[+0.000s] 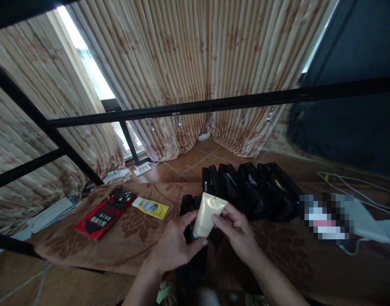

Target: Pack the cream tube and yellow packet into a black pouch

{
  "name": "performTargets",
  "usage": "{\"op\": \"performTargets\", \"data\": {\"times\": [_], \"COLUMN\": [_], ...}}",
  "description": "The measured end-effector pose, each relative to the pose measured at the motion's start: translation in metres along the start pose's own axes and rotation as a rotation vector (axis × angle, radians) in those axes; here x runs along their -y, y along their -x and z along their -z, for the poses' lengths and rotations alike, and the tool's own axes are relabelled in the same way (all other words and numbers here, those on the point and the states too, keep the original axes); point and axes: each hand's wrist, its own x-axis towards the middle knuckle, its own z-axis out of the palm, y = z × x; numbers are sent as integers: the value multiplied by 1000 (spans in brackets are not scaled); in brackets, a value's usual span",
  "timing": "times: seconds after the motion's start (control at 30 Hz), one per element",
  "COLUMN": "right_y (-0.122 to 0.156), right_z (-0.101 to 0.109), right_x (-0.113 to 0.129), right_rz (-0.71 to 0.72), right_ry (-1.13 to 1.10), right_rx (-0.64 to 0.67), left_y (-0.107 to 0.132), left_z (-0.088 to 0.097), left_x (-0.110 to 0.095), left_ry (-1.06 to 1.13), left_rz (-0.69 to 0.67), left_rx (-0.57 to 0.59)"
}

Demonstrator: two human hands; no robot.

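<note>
A pale gold squeeze tube (207,216) is held up between my two hands, its flat crimped end upward and tilted to the right. My left hand (177,242) grips it near the lower end, thumb across the front. With thumb and fingers, my right hand (234,227) pinches its right edge. Faint print shows low on the tube, too small to read. Beneath and behind my hands lies a black pouch-like organizer (192,263), partly covered by them. Several more black compartments (252,191) stand open in a row just beyond, with small items inside that I cannot make out.
A red and black book (107,212) and a yellow and white packet (151,207) lie on the brown patterned cloth (140,238) to the left. White cables (363,191) and a blurred-out item are at right. A black metal rail (195,106) crosses before the curtains (178,55).
</note>
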Motion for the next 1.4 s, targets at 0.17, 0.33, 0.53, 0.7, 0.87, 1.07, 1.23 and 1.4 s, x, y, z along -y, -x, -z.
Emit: {"op": "performTargets", "data": {"times": [0.17,0.33,0.53,0.7,0.87,1.07,1.23,1.4], "right_y": [1,2,2,1,1,2,2,1], "right_z": [1,1,1,3,5,6,6,6], "right_x": [-1,-3,-3,-5,-9,-10,-10,-10], "right_rz": [-1,-9,-2,3,21,22,21,7], "right_ry": [-15,-30,-18,-26,-19,14,15,13], "right_rx": [7,29,20,54,65,64,78,77], "left_y": [0,0,1,1,1,1,1,1], "left_z": [0,0,-1,0,1,0,0,0], "left_x": [2,4,3,2,2,5,5,4], "left_ry": [-5,-18,-14,-33,-31,-55,-64,-66], "left_rz": [6,25,26,37,60,73,75,75], "left_rx": [-5,4,-4,2,29,32,28,35]}}
